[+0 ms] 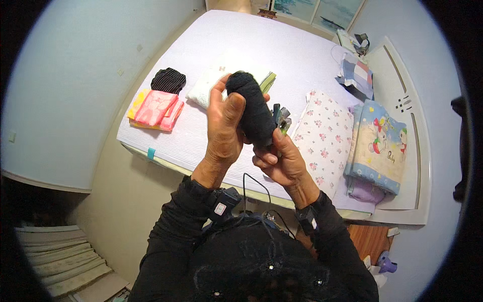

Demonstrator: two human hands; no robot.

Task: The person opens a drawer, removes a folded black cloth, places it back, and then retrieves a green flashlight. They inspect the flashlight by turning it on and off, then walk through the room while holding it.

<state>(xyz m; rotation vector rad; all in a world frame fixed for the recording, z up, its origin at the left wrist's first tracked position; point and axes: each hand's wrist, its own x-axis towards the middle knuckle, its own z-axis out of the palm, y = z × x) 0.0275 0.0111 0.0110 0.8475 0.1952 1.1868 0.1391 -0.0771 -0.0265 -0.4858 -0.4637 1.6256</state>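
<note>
Between my two hands, above the bed, is a thick black roll of what looks like wound yarn [250, 110], tilted with its top toward the upper left. My left hand [226, 118] is closed around its left side, thumb lying along the near face and fingers partly hidden behind. With my right hand [284, 158] I grip the lower end between thumb and fingers. Just beyond the right fingers, small dark, grey and green objects [283, 118] show, too partly covered to name. A folded white cloth [204, 89] and a green strip [268, 82] lie behind the roll.
The bed [201, 45] has a pale lilac cover. At its left lie a folded pink and yellow cloth [156, 108] and a black striped cloth [168, 80]. On the right are a floral pillow [324, 136], a blue cartoon pillow [380, 136] and the white headboard [420, 166]. A black cable [256, 176] hangs near my wrists.
</note>
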